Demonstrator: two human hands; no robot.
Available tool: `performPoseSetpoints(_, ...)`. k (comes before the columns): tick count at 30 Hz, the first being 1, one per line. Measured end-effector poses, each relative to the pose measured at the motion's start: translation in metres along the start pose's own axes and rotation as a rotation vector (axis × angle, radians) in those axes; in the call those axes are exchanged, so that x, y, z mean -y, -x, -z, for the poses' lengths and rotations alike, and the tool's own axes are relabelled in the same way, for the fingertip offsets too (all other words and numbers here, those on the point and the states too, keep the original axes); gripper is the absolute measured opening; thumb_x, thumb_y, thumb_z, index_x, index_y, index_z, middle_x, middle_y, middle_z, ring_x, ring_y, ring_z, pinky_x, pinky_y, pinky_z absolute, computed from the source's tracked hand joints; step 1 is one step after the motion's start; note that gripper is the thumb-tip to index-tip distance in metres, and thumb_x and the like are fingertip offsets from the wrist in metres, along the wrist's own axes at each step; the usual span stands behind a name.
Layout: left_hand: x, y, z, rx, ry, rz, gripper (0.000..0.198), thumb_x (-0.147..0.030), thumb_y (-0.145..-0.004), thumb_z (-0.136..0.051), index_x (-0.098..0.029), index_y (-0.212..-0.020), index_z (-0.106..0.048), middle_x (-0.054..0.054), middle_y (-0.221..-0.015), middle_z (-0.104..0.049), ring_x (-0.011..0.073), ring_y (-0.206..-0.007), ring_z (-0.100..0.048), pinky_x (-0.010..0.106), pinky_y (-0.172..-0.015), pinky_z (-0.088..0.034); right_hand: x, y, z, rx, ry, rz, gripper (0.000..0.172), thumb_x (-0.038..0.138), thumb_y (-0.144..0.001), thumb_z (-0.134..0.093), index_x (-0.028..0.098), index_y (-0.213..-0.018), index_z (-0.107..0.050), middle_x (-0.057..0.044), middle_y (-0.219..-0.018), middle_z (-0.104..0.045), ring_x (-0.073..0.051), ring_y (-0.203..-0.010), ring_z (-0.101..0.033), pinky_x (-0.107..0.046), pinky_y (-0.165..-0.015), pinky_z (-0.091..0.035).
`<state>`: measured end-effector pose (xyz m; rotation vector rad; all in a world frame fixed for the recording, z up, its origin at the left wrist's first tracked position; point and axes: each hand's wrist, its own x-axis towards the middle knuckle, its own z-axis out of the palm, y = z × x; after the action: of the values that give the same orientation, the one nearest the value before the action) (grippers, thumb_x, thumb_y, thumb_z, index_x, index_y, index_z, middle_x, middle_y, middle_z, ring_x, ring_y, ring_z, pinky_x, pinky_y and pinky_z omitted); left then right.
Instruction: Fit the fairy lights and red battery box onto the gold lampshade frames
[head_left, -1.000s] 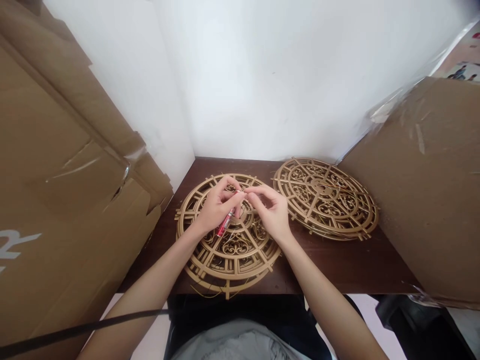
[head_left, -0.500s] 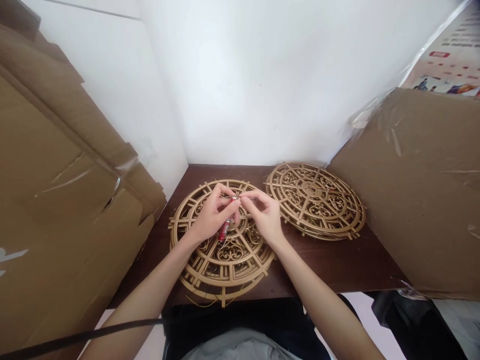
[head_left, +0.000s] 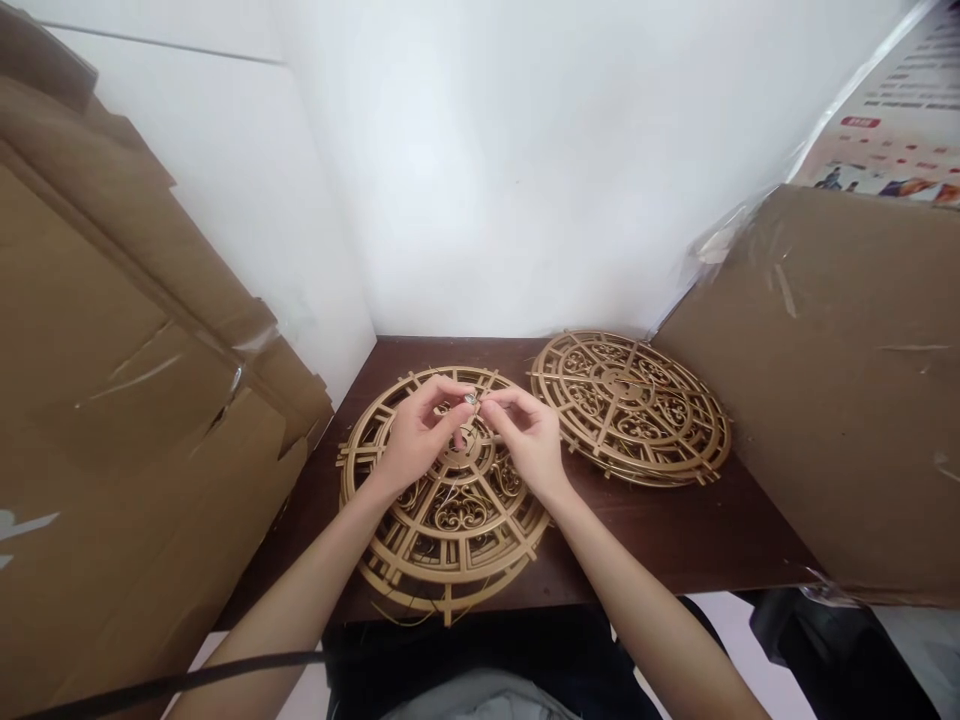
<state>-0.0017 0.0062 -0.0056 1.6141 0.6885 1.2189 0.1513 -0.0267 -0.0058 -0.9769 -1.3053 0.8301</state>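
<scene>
My left hand (head_left: 429, 432) is closed, thumb and fingers pinching a small object with a shiny silver end (head_left: 471, 398); the rest of it is hidden in the hand. Close beside it, my right hand (head_left: 525, 428) has its thumb and forefinger pressed together at that silver end. Whatever it pinches is too small to make out. Both hands are above a stack of round gold openwork panels (head_left: 461, 575), which have spokes, rings and scrollwork. Thin gold strands stick out from under the stack's near edge.
A second stack of round gold panels (head_left: 630, 410) lies at the right on the dark brown table (head_left: 637, 540). Cardboard sheets stand at the left (head_left: 135, 400) and right (head_left: 847, 400). A white wall (head_left: 510, 200) rises behind. A black strap (head_left: 225, 668) crosses my left forearm.
The red and silver body that hung below my left hand is out of sight; only a silver end shows. Both hands stay close together over the panels. The view has tipped up slightly.
</scene>
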Motion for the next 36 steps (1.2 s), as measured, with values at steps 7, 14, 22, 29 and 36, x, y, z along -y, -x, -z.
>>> performPoseSetpoints(7,0.0000,0.0009,0.0003,0.026,0.002,0.019,0.018,-0.023,-0.080,-0.064,-0.018,-0.097,-0.063,0.001,-0.083,-0.058,0.0062,-0.052,-0.058,0.020,-0.048,-0.050,-0.0026,0.0006,-0.0002,0.014,-0.015,0.035,0.008,0.024,-0.083,-0.062,0.018,-0.083,-0.068,-0.001,-0.079,-0.065,-0.014,-0.072,-0.060,-0.025,-0.066,-0.048)
performPoseSetpoints(14,0.0000,0.0002,0.0006,0.040,-0.002,0.014,0.022,-0.021,-0.080,-0.064,-0.020,-0.102,-0.063,0.000,-0.083,-0.056,0.0068,-0.054,-0.058,0.021,-0.051,-0.051,-0.0027,0.0006,0.0001,0.006,-0.002,0.070,0.007,0.022,-0.083,-0.062,0.019,-0.083,-0.068,-0.002,-0.079,-0.066,-0.014,-0.074,-0.061,-0.026,-0.068,-0.048)
performPoseSetpoints(22,-0.0031,-0.0001,0.0008,0.076,-0.020,0.036,0.023,-0.021,-0.079,-0.064,-0.021,-0.102,-0.063,-0.001,-0.077,-0.051,0.0073,-0.054,-0.056,0.020,-0.047,-0.051,-0.0013,0.0000,0.0013,0.014,0.035,0.128,0.008,0.018,-0.084,-0.062,0.020,-0.082,-0.070,-0.001,-0.081,-0.066,-0.015,-0.075,-0.061,-0.027,-0.068,-0.048)
performPoseSetpoints(29,-0.0011,0.0006,0.0017,0.063,-0.035,0.030,0.023,-0.023,-0.080,-0.064,-0.021,-0.102,-0.061,-0.001,-0.079,-0.051,0.0068,-0.052,-0.054,0.020,-0.044,-0.049,0.0016,-0.0019,0.0035,0.010,0.127,0.194,0.009,0.017,-0.083,-0.062,0.021,-0.083,-0.071,-0.002,-0.079,-0.066,-0.015,-0.073,-0.061,-0.028,-0.067,-0.049)
performPoseSetpoints(36,0.0004,0.0001,0.0014,0.091,-0.005,0.030,0.019,-0.023,-0.081,-0.063,-0.021,-0.100,-0.061,-0.001,-0.076,-0.051,0.0070,-0.051,-0.054,0.020,-0.044,-0.050,0.0020,-0.0015,0.0027,0.004,0.119,0.196,0.009,0.016,-0.082,-0.062,0.020,-0.082,-0.070,-0.002,-0.078,-0.066,-0.014,-0.072,-0.060,-0.027,-0.067,-0.048)
